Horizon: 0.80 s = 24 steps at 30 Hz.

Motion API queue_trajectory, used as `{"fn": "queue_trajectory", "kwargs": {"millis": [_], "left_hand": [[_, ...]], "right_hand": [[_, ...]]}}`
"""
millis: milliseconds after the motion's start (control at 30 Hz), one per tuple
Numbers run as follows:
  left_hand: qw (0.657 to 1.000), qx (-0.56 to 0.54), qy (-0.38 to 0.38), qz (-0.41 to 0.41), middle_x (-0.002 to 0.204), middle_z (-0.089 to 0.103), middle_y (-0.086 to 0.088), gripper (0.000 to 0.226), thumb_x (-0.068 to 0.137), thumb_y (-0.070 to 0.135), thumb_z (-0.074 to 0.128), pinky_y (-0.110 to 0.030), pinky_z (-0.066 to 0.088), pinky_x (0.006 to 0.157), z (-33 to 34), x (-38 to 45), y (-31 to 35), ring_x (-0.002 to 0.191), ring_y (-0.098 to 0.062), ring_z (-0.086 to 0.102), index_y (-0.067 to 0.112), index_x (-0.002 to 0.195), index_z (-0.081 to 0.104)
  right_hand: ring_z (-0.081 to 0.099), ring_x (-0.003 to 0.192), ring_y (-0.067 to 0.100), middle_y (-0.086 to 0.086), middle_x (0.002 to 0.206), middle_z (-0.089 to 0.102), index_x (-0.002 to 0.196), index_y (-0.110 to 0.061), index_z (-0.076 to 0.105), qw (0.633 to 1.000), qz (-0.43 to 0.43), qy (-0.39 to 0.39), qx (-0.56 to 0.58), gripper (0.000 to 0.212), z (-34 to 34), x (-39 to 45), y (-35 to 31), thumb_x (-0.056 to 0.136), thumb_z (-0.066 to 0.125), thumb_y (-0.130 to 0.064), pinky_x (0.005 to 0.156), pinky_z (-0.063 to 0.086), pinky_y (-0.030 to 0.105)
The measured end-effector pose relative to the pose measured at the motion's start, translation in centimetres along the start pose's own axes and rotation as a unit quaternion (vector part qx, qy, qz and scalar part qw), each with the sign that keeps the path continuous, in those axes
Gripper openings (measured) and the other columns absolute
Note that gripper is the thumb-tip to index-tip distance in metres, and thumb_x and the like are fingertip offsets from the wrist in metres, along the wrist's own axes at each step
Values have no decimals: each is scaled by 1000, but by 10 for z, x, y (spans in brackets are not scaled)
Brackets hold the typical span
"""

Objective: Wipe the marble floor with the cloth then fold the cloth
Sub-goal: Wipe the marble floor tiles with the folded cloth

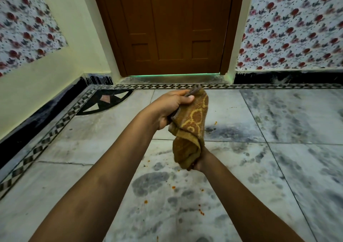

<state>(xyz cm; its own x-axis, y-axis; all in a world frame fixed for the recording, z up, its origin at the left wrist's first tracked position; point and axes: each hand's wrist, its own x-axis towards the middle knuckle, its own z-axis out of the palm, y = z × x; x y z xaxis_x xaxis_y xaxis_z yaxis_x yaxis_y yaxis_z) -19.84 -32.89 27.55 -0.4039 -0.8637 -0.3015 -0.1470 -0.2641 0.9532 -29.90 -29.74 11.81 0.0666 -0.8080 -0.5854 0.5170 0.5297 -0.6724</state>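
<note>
Above marble floor, cloth between both grips

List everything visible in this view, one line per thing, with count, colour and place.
cloth: one, brown with yellow pattern, bunched, held above the floor at centre
marble floor: one, grey-white tiles, patterned black border along the walls
orange crumbs: several, scattered on floor near centre
door: one, brown wood, closed, far centre
floral wallpaper: two panels, white with red flowers, either side
left hand: grips cloth's upper end
right hand: grips cloth's lower end
</note>
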Motion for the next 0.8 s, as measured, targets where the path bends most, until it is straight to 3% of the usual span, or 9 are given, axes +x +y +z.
{"fn": "queue_trajectory", "kwargs": {"millis": [33,67,133,200,300,433,567,667,800], "left_hand": [[999,43,24,1,95,63,-1,32,96,14,47,-27,51,72,-4,1,-1,86,-17,61,20,127,54],[996,85,42,1,95,62,-1,29,96,16,46,-27,50,72,-7,1,-2,88,-17,60,20,124,55],[991,127,44,-5,97,62,-1,23,97,17,45,-31,50,77,-9,1,-7,92,-19,59,22,115,59],[994,107,16,-14,98,63,-3,18,96,16,46,-36,50,86,-3,-1,-11,95,-22,60,26,100,61],[998,56,-17,-12,97,65,-3,19,95,14,48,-34,52,84,5,1,-14,93,-22,62,28,93,60],[1000,-9,-23,-8,91,66,-3,15,95,14,48,-28,53,76,-4,4,-17,82,-17,64,24,97,60],[999,-21,34,-27,96,66,-7,15,94,12,50,-30,54,75,-24,8,-31,85,-21,64,19,104,59],[995,22,89,-36,101,65,-8,17,93,14,52,-34,52,79,-35,10,-41,95,-25,62,17,108,61],[983,62,173,-19,86,63,-3,6,88,13,60,-26,47,63,-50,13,-50,83,-19,59,17,83,61]], "right_hand": [[61,49,16,3,53,61,78,-11,57,1000,2,0,-27,45,-4,1,-1,102,27,-33,39,43,22],[58,50,20,7,54,60,76,-7,59,999,15,7,-37,52,-6,2,-4,100,29,-43,45,43,24],[57,67,28,17,76,61,96,0,60,999,27,36,-15,60,-9,7,-9,94,36,-55,57,46,31],[53,67,29,17,81,58,106,-2,59,999,24,27,11,60,-9,12,-8,90,39,-57,58,42,32],[48,60,21,9,74,60,93,-11,71,992,8,-104,76,66,1,4,-3,90,29,-61,53,32,27],[65,75,29,15,94,70,105,-12,70,971,-31,-171,166,68,6,-5,-7,92,22,-59,63,53,35],[63,94,34,17,106,67,116,-13,61,968,-48,-147,198,58,10,-10,-11,92,32,-57,76,56,45],[64,96,36,17,108,68,119,-14,60,969,-45,-148,193,68,13,-13,-13,87,33,-67,80,54,49],[65,98,35,18,120,63,125,-15,57,971,-58,-180,145,73,18,-19,-16,77,45,-69,82,54,52]]}}
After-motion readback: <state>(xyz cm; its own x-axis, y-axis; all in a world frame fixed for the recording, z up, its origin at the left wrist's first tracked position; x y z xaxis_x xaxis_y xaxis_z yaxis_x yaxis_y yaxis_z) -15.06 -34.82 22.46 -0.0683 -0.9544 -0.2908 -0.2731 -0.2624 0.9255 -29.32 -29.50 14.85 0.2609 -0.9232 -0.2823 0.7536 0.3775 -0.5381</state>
